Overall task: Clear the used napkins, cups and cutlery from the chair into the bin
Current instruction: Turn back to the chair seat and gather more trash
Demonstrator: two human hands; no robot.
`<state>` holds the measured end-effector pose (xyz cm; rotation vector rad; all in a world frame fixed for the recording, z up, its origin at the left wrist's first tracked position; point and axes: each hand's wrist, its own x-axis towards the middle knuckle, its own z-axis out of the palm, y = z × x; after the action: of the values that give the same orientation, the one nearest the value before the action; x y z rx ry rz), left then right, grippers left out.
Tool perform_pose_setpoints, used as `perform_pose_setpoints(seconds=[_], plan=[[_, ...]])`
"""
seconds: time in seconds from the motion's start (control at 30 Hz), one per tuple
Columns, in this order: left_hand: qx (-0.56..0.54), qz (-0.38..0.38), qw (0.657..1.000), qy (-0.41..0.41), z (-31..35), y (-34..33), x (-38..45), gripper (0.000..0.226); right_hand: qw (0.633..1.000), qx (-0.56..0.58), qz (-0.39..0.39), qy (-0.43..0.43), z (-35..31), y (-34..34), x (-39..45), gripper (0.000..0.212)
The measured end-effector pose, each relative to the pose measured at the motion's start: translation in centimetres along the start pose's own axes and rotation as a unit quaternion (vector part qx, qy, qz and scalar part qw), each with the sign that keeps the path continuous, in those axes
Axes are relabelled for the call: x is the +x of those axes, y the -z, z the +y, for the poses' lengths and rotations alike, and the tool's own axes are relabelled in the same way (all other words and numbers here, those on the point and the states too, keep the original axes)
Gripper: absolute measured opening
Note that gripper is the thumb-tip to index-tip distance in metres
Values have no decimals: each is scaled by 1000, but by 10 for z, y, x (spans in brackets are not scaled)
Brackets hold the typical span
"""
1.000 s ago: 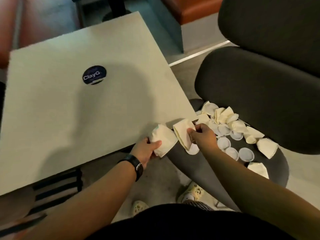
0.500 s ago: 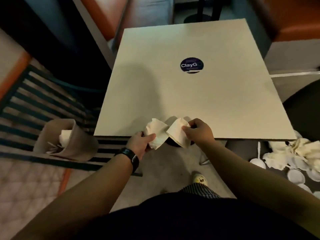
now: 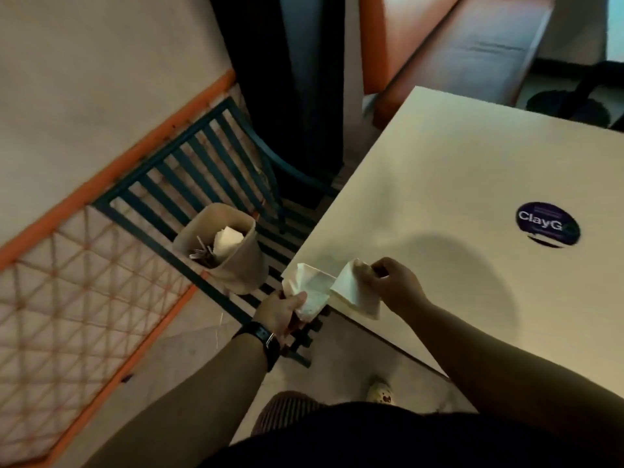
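My left hand [image 3: 282, 312] grips a crumpled white napkin [image 3: 309, 287] at the near left corner of the table. My right hand [image 3: 393, 282] pinches a second white napkin [image 3: 354, 292] that hangs over the table's edge. To the left, a tan bin [image 3: 236, 265] stands on a dark slatted chair. Inside the bin lie a white napkin [image 3: 228, 239] and some cutlery [image 3: 202, 255]. Both hands are to the right of the bin, a short way from its rim. The chair with the used items is out of view.
The pale square table [image 3: 456, 197] with a round "ClayG" sticker [image 3: 547, 224] fills the right side. The dark slatted chair [image 3: 189, 170] sits between the table and a wall with an orange trim. An orange bench [image 3: 456, 42] is behind the table.
The view has swung left, away from the littered chair, and the bin is now near the centre. Both hands have carried their napkins leftward to the table's corner, closer to the bin.
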<state>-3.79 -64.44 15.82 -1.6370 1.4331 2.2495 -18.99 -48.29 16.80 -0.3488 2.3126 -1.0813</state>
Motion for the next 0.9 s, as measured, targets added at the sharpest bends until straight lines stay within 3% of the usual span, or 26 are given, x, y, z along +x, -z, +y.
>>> perform_pose_setpoints(seconds=[0.3, 0.63, 0.73, 0.8, 0.9], plan=[[-92, 59, 994, 14, 32, 104, 58, 41, 991, -66, -103, 54, -85, -101, 68, 43], [-46, 110, 993, 4, 122, 277, 147, 46, 996, -63, -62, -1, -196, -250, 147, 18], [-60, 134, 989, -3, 146, 309, 173, 31, 991, -120, -35, 42, -215, -289, 167, 16], [-62, 137, 989, -10, 155, 321, 189, 33, 983, -168, -37, 56, -218, -311, 178, 21], [-34, 146, 989, -6, 162, 329, 205, 46, 946, -293, -116, 69, -212, -332, 182, 38]])
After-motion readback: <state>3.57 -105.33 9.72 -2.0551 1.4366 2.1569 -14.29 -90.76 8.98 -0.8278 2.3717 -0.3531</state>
